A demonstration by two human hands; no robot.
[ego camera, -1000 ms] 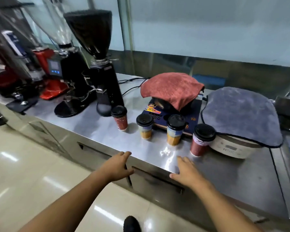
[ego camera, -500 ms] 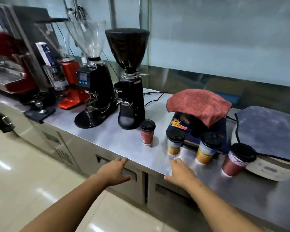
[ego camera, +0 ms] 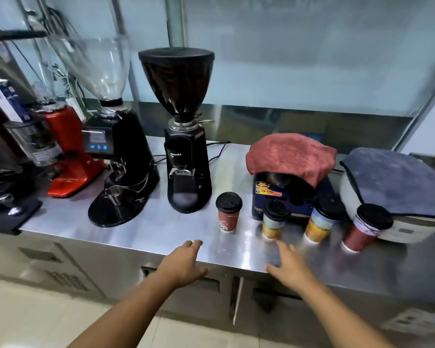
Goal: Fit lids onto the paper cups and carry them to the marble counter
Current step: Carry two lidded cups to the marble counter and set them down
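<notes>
Nearest the camera, two bare forearms are reaching in from below toward the steel tabletop (ego camera: 161, 229). The left hand (ego camera: 183, 263) is hovering at the tabletop's front edge with its fingers loosely spread and holding nothing, and the right hand (ego camera: 290, 266) is hanging just over the same edge, palm down, fingers wide and likewise empty. Beyond the hands, four lidded paper cups are standing in a row on the tabletop: a small red cup (ego camera: 228, 212) farthest left, just beside it to the right a blue-and-yellow cup (ego camera: 274, 219), then a second blue-and-yellow cup (ego camera: 320, 223), and a larger red cup (ego camera: 364, 227) at the right end, all wearing black lids and all upright, though the right ones are looking blurred. Behind the middle cups a dark blue box (ego camera: 269, 192) is sitting under a red cloth (ego camera: 290, 158), and a grey cloth (ego camera: 397, 184) is draping a white appliance (ego camera: 409, 231). Farther left, a black grinder (ego camera: 186, 172) and another grinder with a clear hopper (ego camera: 118, 151) are standing, with a red machine (ego camera: 68, 151) beyond.
</notes>
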